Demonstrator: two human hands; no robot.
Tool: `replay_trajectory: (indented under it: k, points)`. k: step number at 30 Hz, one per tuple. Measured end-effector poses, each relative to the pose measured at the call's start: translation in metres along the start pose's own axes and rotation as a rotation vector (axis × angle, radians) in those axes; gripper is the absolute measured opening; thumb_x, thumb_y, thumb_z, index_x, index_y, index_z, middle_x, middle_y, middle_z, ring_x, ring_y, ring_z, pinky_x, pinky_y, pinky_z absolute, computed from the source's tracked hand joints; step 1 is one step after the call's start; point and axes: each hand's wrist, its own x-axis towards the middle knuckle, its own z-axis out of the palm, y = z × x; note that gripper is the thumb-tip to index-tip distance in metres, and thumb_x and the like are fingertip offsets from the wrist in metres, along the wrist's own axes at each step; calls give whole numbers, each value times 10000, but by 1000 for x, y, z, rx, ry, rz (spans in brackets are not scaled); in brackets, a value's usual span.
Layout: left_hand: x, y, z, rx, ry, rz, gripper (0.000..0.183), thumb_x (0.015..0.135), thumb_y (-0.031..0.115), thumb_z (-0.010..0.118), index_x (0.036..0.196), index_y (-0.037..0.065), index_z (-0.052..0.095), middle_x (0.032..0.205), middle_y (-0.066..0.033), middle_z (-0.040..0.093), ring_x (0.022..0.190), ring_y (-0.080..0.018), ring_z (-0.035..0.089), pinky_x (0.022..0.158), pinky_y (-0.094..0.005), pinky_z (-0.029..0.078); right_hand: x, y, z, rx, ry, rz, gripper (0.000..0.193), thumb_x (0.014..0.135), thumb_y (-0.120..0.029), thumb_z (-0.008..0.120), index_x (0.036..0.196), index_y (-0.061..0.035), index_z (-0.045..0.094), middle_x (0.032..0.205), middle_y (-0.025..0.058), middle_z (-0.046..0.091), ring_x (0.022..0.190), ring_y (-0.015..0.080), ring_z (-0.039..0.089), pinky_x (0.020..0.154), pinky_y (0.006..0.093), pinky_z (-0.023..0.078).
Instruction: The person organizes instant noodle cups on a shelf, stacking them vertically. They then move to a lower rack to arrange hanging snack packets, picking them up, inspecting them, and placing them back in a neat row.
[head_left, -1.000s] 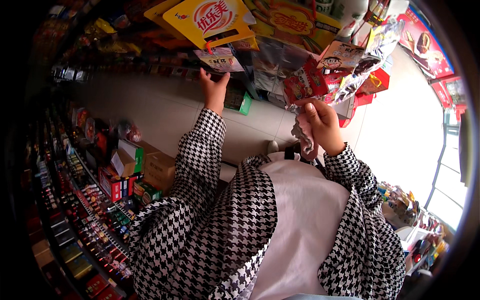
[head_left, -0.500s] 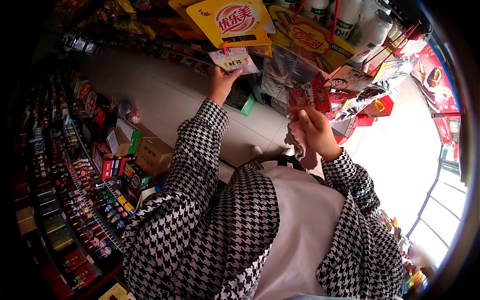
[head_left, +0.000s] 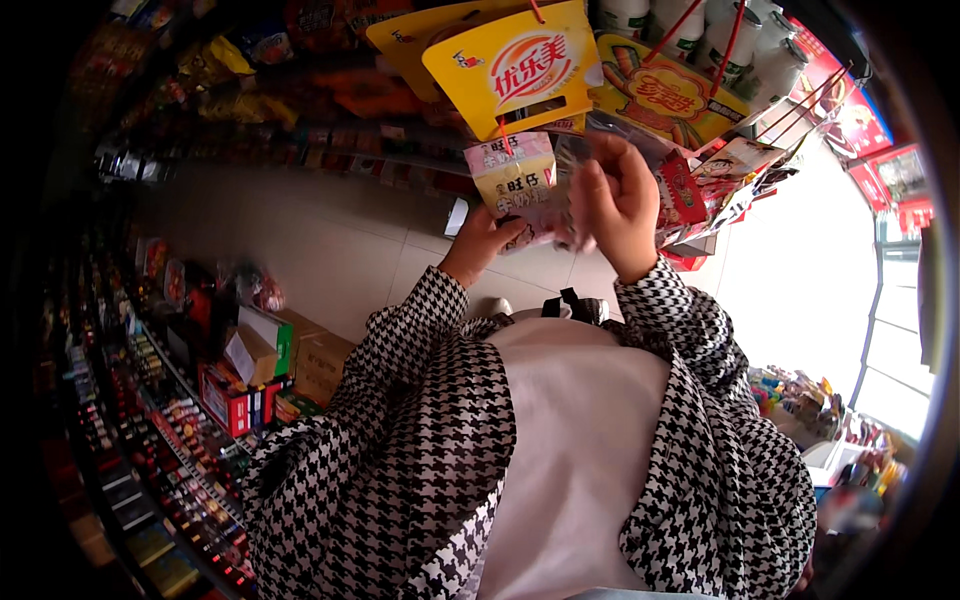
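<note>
Small pale pink and yellow candy packets (head_left: 518, 180) hang from a red hook under a yellow display card (head_left: 510, 75). My left hand (head_left: 480, 245) grips their lower left edge, thumb on the front and fingers behind. Close to their right side is my right hand (head_left: 622, 205), raised with its fingers curled in. A bit of pinkish-grey cloth (head_left: 580, 235) shows blurred at those fingers, mostly hidden by the hand. Whether the cloth touches the packets I cannot tell.
Red snack bags (head_left: 682, 190) and a yellow card with a corn picture (head_left: 665, 90) hang at the right, below white bottles (head_left: 725, 45). Cardboard boxes (head_left: 318, 365) stand on the floor at left, beside crowded shelves (head_left: 165, 400). Tiled floor (head_left: 370, 235) lies below.
My left hand has moved down to the packets' lower edge. My right hand has come up and left to the packets with the cloth. The view has shifted, and the hanging cards sit further right.
</note>
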Motion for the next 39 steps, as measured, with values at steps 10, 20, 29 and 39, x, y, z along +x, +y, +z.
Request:
replay_trajectory:
  k: [10, 20, 29, 39]
  points:
    - [-1, 15, 62, -278, -220, -125, 545, 920, 89, 676, 1405, 100, 428, 1324, -24, 542, 1234, -140, 529, 1019, -349, 466, -1, 33, 15, -681, -223, -557, 412, 783, -231, 732, 1169, -116, 642, 1097, 71, 613, 1060, 306, 546, 947, 437, 444]
    - [-6, 18, 51, -599, -314, -223, 563, 895, 160, 563, 1430, 81, 407, 1347, -87, 539, 1245, -224, 546, 1072, -415, 434, -27, 38, -16, -763, -386, -387, 494, 786, -111, 651, 1274, -187, 643, 1240, 33, 618, 1167, 287, 543, 1022, 464, 390]
    - [-3, 22, 26, -695, -241, -203, 688, 874, 370, 619, 1462, 94, 394, 1403, -98, 522, 1289, -270, 509, 1103, -456, 387, -61, 63, -18, -728, -483, -428, 415, 767, -95, 626, 1111, -310, 718, 1074, -56, 647, 1091, 194, 567, 953, 412, 420]
    - [13, -7, -19, -452, 155, -52, 374, 948, 115, 619, 1315, 93, 548, 1253, -52, 630, 1165, -221, 607, 1008, -387, 478, -73, 89, -58, -621, -352, -236, 351, 745, 42, 578, 1041, -92, 709, 1054, 97, 667, 1022, 314, 602, 902, 404, 507]
